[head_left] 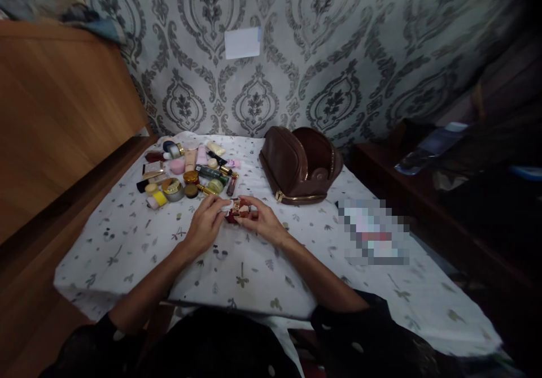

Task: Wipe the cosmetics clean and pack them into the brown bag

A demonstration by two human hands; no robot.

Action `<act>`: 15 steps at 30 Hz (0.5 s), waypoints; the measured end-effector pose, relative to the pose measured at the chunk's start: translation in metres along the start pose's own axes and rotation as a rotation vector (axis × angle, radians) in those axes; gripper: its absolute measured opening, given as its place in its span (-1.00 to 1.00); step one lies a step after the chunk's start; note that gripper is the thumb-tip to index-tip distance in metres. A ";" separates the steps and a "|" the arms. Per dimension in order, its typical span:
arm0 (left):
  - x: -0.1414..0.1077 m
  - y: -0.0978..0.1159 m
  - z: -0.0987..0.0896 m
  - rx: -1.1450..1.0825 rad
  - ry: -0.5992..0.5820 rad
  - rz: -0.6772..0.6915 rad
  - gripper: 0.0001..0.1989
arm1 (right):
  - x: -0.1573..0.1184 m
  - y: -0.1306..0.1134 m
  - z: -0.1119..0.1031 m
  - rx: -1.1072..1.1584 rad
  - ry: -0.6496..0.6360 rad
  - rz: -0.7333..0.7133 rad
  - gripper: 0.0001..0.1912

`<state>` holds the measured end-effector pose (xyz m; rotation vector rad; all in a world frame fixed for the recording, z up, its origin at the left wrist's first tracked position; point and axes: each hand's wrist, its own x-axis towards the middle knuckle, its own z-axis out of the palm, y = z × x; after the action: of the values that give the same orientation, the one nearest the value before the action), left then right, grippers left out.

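Observation:
In the head view, my right hand (266, 222) is closed round a small reddish-brown and gold cosmetic container (240, 208). My left hand (205, 222) meets it from the other side, its fingers pinched on a small white piece (227, 207) that looks like tissue or cloth, against the container. Fingers cover part of both. Just beyond my left hand lies a spread of cosmetics, among them a jar with a gold lid (172, 189), a dark green tube (209, 172) and a pink round pot (177, 166).
A brown zip bag (288, 166) stands gaping at the back of the cloth-covered table (254, 282). A blurred-out flat item (375, 232) lies on the right. Wooden furniture (63, 124) borders the left, a patterned wall (271, 84) the back.

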<state>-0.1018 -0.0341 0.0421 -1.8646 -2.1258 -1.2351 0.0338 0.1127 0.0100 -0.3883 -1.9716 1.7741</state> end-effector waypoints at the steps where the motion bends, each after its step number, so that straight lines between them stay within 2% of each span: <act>1: 0.000 0.001 0.000 0.001 -0.006 0.017 -0.73 | 0.000 0.000 0.001 -0.011 0.014 -0.006 -0.37; 8: -0.007 0.006 0.000 0.036 0.015 0.128 -0.71 | -0.001 -0.002 0.003 -0.075 0.036 0.024 -0.54; 15: -0.014 0.000 -0.002 0.077 -0.003 0.190 -0.71 | 0.000 -0.001 0.004 -0.116 0.077 0.110 -0.50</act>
<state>-0.0991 -0.0462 0.0359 -1.9812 -1.9150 -1.0961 0.0317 0.1090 0.0112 -0.6050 -2.0391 1.6878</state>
